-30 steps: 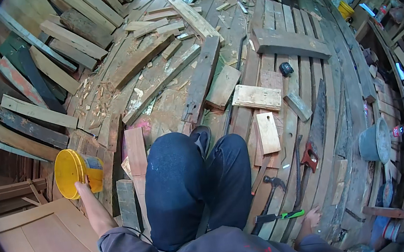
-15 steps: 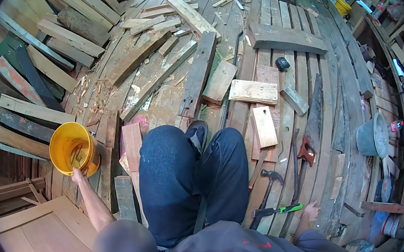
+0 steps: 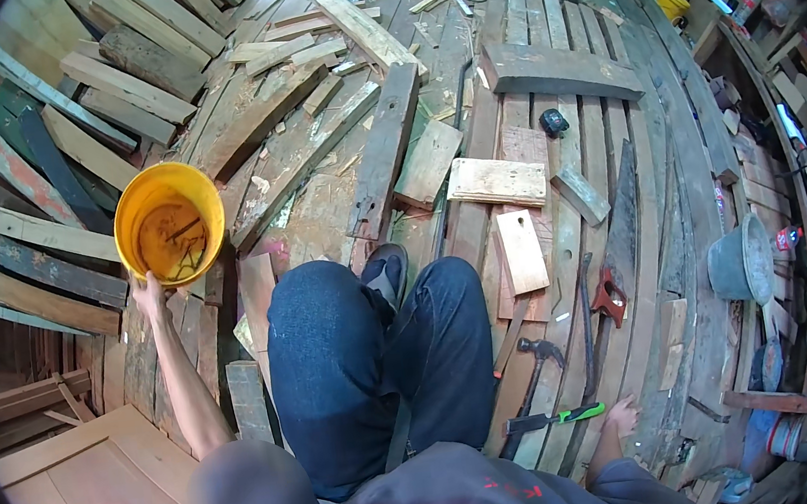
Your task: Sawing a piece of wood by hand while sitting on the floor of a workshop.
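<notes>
My left hand (image 3: 149,293), at the end of an outstretched arm, grips the near rim of a yellow bucket (image 3: 127,230). The bucket tilts so that its inside shows, with some thin dark pieces at the bottom that are too small to name. On the right, my right hand (image 3: 623,416) rests on the planks, fingers apart and holding nothing. Just beside its fingertips lies a chisel (image 3: 555,419) with a green and black handle. A claw hammer (image 3: 540,354), a handsaw (image 3: 614,292) and a dark pry bar (image 3: 588,330) lie farther ahead.
Wood blocks (image 3: 523,252) and a thick beam (image 3: 563,73) lie on the slatted floor ahead. Loose boards (image 3: 132,89) lean at the far left, above a wooden panel (image 3: 90,492). A grey bucket (image 3: 742,261) stands at the right. Offcuts and shavings litter the floor.
My left hand has carried the yellow bucket forward and slightly right, and its opening faces me more. My right hand stays in place by the chisel.
</notes>
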Motion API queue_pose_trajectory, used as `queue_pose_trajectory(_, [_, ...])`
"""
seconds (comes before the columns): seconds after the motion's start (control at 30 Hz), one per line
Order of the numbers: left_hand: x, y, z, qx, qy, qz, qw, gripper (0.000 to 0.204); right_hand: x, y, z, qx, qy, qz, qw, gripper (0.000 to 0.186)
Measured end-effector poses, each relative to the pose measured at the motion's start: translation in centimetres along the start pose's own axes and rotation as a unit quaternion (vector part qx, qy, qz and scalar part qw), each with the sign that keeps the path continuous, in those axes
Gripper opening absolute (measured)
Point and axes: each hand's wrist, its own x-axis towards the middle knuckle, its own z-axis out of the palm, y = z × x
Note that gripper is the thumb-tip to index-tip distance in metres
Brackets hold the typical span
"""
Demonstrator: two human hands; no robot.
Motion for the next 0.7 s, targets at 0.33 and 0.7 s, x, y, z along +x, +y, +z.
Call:
queue_pose_trajectory(0.33, [-5.0, 8.9, 5.6, -0.105, -0.234, -0.03, 0.966, 0.029, 0.3, -0.1, -0.1, -0.02, -0.018, 0.006, 1.0, 0.071])
queue_pose_trajectory(0.7, [-9.0, 1.5, 13.6, -0.085, -0.313, -0.108, 0.94, 0.034, 0.0, -0.5, 1.0, -0.012, -0.059, -0.013, 0.998, 0.075])
